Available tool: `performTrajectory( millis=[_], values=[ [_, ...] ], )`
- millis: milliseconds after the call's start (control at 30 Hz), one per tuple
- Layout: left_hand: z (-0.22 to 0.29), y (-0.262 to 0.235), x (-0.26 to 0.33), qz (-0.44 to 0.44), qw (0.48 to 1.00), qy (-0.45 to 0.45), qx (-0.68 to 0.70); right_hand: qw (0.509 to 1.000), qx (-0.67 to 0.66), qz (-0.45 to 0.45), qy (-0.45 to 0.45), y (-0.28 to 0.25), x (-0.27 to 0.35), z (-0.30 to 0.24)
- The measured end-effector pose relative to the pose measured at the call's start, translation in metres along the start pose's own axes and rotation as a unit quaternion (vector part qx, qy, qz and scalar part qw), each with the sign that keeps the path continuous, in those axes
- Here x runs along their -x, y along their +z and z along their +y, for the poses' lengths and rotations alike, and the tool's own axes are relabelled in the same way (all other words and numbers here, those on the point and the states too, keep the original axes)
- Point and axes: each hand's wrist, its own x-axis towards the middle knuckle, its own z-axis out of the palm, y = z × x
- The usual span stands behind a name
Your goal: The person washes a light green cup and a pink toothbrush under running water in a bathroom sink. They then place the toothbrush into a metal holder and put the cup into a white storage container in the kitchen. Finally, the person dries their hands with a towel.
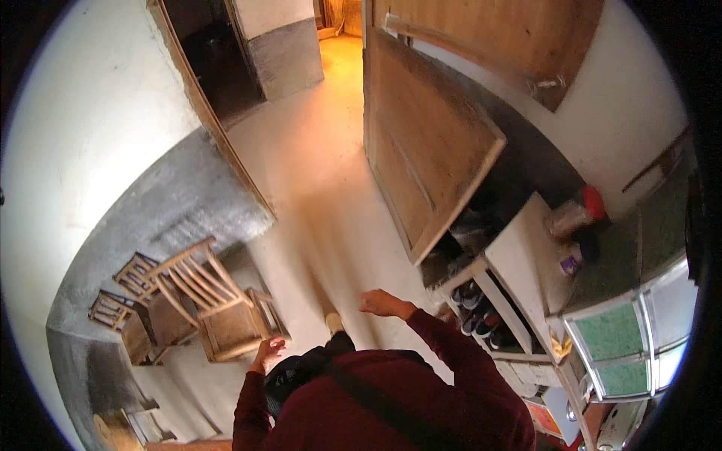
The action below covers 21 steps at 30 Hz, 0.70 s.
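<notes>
My left hand (268, 353) hangs low beside a wooden chair (226, 308), apart from it by a small gap. Its fingers are loosely bent and a little apart, and no object shows in them. Over the floor in front of my body, my right hand (385, 304) is held out, its fingers loosely stretched and pointing left. Nothing shows in that hand either. Dark red sleeves cover both arms, and a dark strap (383, 398) crosses my body. One light shoe (334, 323) shows on the floor ahead.
Smaller wooden chairs (135, 274) stand against the left wall. An open wooden door (429, 143) leans out ahead on the right, beside a shoe cabinet (519, 263) carrying a red-lidded jar (575, 214). The pale floor (301, 165) runs to a warmly lit doorway (340, 52).
</notes>
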Motion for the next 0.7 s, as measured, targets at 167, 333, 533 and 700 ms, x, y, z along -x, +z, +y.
performTrajectory(
  millis=[167,333,533,700],
  values=[
    [0.173,-0.047,-0.101,0.027,0.991,0.057,-0.119,0.983,-0.054,0.077,0.156,-0.057,-0.044,0.041],
    [0.304,-0.052,-0.203,-0.021,0.994,0.069,-0.079,0.963,-0.037,0.127,0.233,-0.115,-0.113,0.068],
    [0.405,-0.065,-0.330,-0.056,0.995,0.048,-0.071,0.943,-0.138,0.116,0.280,-0.195,-0.241,0.155],
    [0.479,-0.107,-0.426,0.023,0.995,0.045,-0.084,0.962,0.065,0.231,0.129,-0.287,-0.377,0.216]
  ],
)
